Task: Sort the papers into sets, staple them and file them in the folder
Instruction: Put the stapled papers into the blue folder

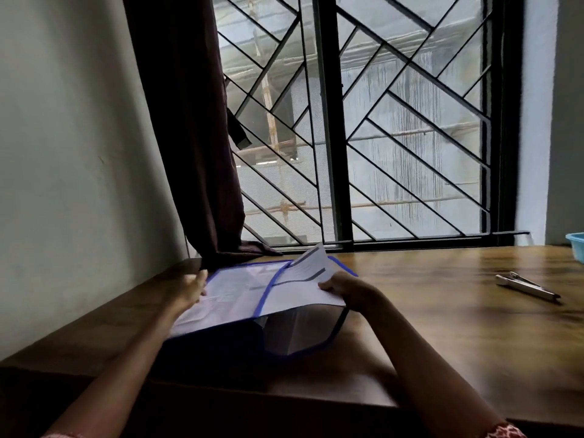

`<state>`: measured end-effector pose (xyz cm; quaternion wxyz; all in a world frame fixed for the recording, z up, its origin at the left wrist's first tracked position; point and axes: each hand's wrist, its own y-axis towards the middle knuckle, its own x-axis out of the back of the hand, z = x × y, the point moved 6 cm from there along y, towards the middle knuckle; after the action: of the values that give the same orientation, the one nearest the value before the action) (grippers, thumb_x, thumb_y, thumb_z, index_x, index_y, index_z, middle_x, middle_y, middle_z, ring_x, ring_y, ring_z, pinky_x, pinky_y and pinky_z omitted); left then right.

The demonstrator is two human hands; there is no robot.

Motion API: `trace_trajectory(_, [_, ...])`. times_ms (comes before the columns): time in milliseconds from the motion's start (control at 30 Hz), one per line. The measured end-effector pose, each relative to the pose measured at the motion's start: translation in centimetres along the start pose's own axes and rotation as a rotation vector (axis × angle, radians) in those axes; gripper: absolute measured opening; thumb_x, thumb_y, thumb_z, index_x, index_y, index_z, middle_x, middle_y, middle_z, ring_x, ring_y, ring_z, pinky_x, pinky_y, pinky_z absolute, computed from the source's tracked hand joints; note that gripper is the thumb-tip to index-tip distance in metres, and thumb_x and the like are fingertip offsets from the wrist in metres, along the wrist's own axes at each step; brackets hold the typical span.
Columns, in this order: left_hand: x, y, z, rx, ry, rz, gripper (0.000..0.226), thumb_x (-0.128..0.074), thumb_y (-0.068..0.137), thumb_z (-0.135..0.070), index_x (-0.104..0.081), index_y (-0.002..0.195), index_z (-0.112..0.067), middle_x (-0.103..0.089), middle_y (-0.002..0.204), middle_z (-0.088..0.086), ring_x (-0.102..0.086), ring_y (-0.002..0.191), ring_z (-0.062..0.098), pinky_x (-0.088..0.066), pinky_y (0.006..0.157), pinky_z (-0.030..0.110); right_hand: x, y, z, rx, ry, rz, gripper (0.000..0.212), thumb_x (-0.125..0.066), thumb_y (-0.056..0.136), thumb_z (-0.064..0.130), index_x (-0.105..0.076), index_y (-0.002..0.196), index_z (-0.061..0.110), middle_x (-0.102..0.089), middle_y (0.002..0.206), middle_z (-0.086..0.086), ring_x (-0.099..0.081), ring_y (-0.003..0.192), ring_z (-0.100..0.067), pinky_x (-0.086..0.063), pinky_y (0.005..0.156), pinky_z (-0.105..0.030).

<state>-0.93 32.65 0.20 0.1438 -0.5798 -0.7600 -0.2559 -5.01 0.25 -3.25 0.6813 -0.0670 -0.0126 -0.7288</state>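
Filing looks near done — right hand (343, 290) pinches a paper set (311, 281) at the mouth of the blue-edged folder (240, 298) on the desk (442, 327), left hand (192, 287) w/ grip flat on its flap, stapler (526, 286) idle — closing the folder prob. left.

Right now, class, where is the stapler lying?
In the head view, the stapler lies on the wooden table at the right, apart from the folder, near the blue tub.
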Motion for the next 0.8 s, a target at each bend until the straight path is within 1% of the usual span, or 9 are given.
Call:
trace_trajectory(67, [2.1, 1.3, 4.0, 0.008, 0.071, -0.093, 0.044, -0.038, 0.100, -0.018, -0.049, 0.058, -0.008, -0.056, 0.064, 0.018, -0.057, 0.072, 0.030, -0.048, 0.075, 0.040, -0.1, 0.5, -0.3, -0.003, -0.014, -0.050, 0.034, -0.052, 0.089, -0.003, -0.052, 0.123, -0.010, -0.060, 0.111, -0.021, -0.055, 0.084, -0.022, -0.049, 0.089, -0.035])
trace_trajectory(167, [3.4, 3.0, 9.0, 0.134, 0.084, -0.085, 0.039, -0.039, 0.096, -0.012, -0.055, 0.062, -0.001, -0.063, 0.088, 0.032, -0.061, 0.089, 0.038, -0.046, 0.082, 0.041, -1.8, 0.5, -0.8, -0.014, 0.099, -0.097, 0.033, -0.049, 0.089, -0.007, -0.051, 0.121, -0.009, -0.057, 0.085, -0.014, -0.054, 0.066, -0.019, -0.051, 0.053, -0.023])
trace_trajectory(233, [3.6, 2.8, 9.0, 0.158, 0.057, -0.047, 0.037, -0.039, 0.096, -0.008, -0.055, 0.063, 0.000, -0.062, 0.086, 0.028, -0.060, 0.077, 0.030, -0.048, 0.070, 0.034, -3.2, 0.4, -1.0, -0.012, 0.184, -0.088, 0.027, -0.047, 0.089, -0.009, -0.050, 0.115, -0.004, -0.055, 0.081, -0.013, -0.055, 0.064, -0.020, -0.046, 0.039, -0.018])
trace_trajectory(333, [3.7, 2.2, 8.6, 0.205, -0.029, 0.034, 0.025, -0.040, 0.097, -0.002, -0.057, 0.079, 0.000, -0.054, 0.070, 0.010, -0.055, 0.049, 0.013, -0.039, 0.041, 0.015, -5.7, 0.7, -0.6, 0.006, 0.263, 0.007, 0.016, -0.048, 0.089, -0.010, -0.053, 0.102, -0.003, -0.058, 0.083, -0.015, -0.063, 0.062, -0.019, -0.051, 0.044, -0.019])
trace_trajectory(467, [4.1, 2.3, 8.9, 0.144, -0.075, 0.085, 0.026, -0.043, 0.095, 0.003, -0.059, 0.114, 0.008, -0.061, 0.086, 0.012, -0.056, 0.060, 0.012, -0.036, 0.037, 0.004, -8.9, 1.2, 0.4, 0.002, 0.294, 0.200, 0.013, -0.053, 0.087, -0.010, -0.057, 0.096, -0.002, -0.063, 0.082, -0.012, -0.066, 0.065, -0.017, -0.054, 0.052, -0.022])
trace_trajectory(533, [3.9, 2.7, 8.9, 0.149, -0.031, 0.134, 0.026, -0.044, 0.093, 0.004, -0.064, 0.110, 0.005, -0.063, 0.104, 0.013, -0.053, 0.083, 0.018, -0.039, 0.047, 0.007, -10.3, 1.7, 0.7, -0.006, 0.307, 0.244, 0.013, -0.049, 0.089, -0.010, -0.058, 0.087, 0.000, -0.060, 0.081, -0.010, -0.063, 0.067, -0.016, -0.055, 0.055, -0.021])
trace_trajectory(600, [3.8, 2.9, 8.7, 0.152, 0.008, 0.164, 0.023, -0.045, 0.092, 0.005, -0.066, 0.102, 0.005, -0.063, 0.107, 0.011, -0.049, 0.099, 0.017, -0.041, 0.070, 0.016, -11.1, 2.6, 1.1, -0.021, 0.330, 0.252, 0.016, -0.046, 0.090, -0.010, -0.057, 0.085, 0.001, -0.058, 0.084, -0.010, -0.061, 0.070, -0.016, -0.056, 0.059, -0.021])
trace_trajectory(667, [3.8, 3.3, 8.9, 0.139, 0.025, 0.158, 0.031, -0.046, 0.093, 0.005, -0.056, 0.121, 0.009, -0.055, 0.128, 0.016, -0.050, 0.116, 0.022, -0.037, 0.095, 0.024, -11.4, 3.3, 1.0, -0.048, 0.302, 0.258, 0.017, -0.045, 0.090, -0.010, -0.057, 0.087, 0.002, -0.061, 0.083, -0.010, -0.064, 0.063, -0.013, -0.056, 0.060, -0.020])
trace_trajectory(800, [3.8, 4.0, 9.5, 0.126, 0.045, 0.185, 0.039, -0.048, 0.092, 0.005, -0.048, 0.131, 0.006, -0.047, 0.138, 0.018, -0.046, 0.126, 0.028, -0.031, 0.104, 0.025, -11.8, 3.3, -0.6, -0.111, 0.111, 0.215, 0.021, -0.044, 0.092, -0.006, -0.055, 0.080, 0.008, -0.058, 0.074, -0.003, -0.060, 0.059, -0.006, -0.050, 0.051, -0.014])
